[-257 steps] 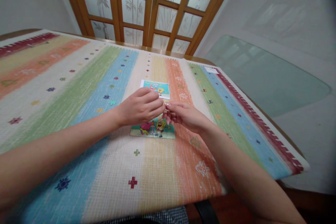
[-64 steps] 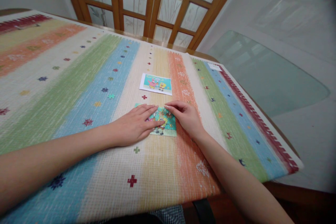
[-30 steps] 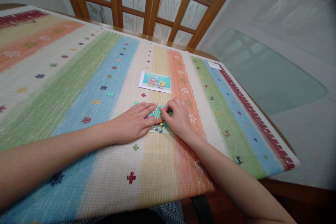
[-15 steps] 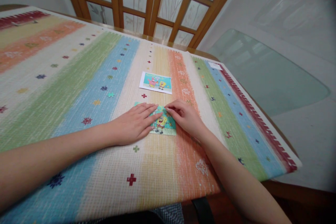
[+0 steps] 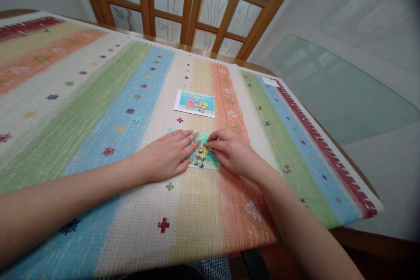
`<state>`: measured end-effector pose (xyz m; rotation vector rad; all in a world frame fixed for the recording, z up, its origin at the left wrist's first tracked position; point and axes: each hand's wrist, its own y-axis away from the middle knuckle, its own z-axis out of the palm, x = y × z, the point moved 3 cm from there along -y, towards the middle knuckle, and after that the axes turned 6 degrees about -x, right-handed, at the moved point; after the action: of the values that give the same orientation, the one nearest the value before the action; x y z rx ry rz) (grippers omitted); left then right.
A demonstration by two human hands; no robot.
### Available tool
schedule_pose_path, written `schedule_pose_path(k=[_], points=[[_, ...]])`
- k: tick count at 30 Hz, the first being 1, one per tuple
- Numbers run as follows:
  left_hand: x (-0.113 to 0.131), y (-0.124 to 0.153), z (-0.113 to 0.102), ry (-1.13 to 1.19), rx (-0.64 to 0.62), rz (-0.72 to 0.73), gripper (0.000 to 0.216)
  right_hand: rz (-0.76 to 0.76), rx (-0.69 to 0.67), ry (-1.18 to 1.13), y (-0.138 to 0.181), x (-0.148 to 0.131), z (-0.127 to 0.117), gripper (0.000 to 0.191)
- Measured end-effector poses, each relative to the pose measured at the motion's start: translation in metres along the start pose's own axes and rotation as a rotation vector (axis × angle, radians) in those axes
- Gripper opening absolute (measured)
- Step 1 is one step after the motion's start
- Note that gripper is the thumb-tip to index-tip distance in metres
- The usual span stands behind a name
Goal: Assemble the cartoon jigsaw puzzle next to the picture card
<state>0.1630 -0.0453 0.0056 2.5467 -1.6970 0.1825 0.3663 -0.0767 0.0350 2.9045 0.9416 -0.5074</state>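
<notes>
A small jigsaw puzzle (image 5: 201, 162) with a yellow cartoon figure on a teal ground lies on the striped tablecloth. My left hand (image 5: 172, 153) rests flat over its left part, fingers stretched out and slightly apart. At the puzzle's upper right, my right hand (image 5: 231, 151) has thumb and forefinger pinched together, their tips at the picture's surface. Whatever is between those tips is hidden or too small to make out. A printed reference picture (image 5: 196, 104) with the same cartoon style lies just beyond the puzzle.
One loose teal puzzle piece (image 5: 138, 119) lies on a blue stripe to the left. The tablecloth (image 5: 144, 223) covers the table. Past the far edge stand wooden doors (image 5: 188, 13) with frosted panes, and a pale wall (image 5: 377, 52) is at the right.
My right hand has shifted slightly down and toward the left over the puzzle, its fingers more closed together. My left hand has stayed nearly still.
</notes>
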Motion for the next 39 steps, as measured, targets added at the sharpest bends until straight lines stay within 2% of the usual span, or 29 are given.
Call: schedule_pose_path(k=[10,14,17,20,23,26,28,32,39], points=[[0.000,0.001,-0.001,-0.008,0.003,0.012,0.051,0.027,-0.081,0.192,-0.003,-0.016,-0.002,0.031],[0.001,0.001,-0.003,-0.024,0.000,-0.006,0.049,0.035,-0.067,0.218,-0.003,-0.015,0.000,0.027],[-0.005,0.005,-0.013,-0.024,0.041,-0.041,0.044,0.019,-0.042,0.198,-0.002,-0.012,0.001,0.024],[-0.030,0.021,-0.028,-0.029,0.071,-0.113,0.037,-0.019,-0.020,0.158,-0.001,-0.009,0.001,0.026],[-0.072,0.052,-0.038,-0.094,0.094,-0.237,0.035,-0.023,-0.011,0.129,-0.001,-0.006,0.001,0.026],[-0.113,0.085,-0.037,-0.167,0.169,-0.390,0.048,-0.017,-0.010,0.110,-0.001,-0.005,0.000,0.025],[-0.132,0.099,-0.033,-0.136,0.201,-0.430,0.055,-0.015,-0.010,0.104,0.000,-0.006,0.000,0.025],[-0.147,0.099,-0.026,-0.064,0.198,-0.369,0.056,-0.007,-0.010,0.089,0.000,-0.006,-0.001,0.024],[-0.151,0.085,-0.028,-0.052,0.271,-0.173,0.043,0.001,-0.021,0.056,0.000,-0.006,-0.002,0.023]])
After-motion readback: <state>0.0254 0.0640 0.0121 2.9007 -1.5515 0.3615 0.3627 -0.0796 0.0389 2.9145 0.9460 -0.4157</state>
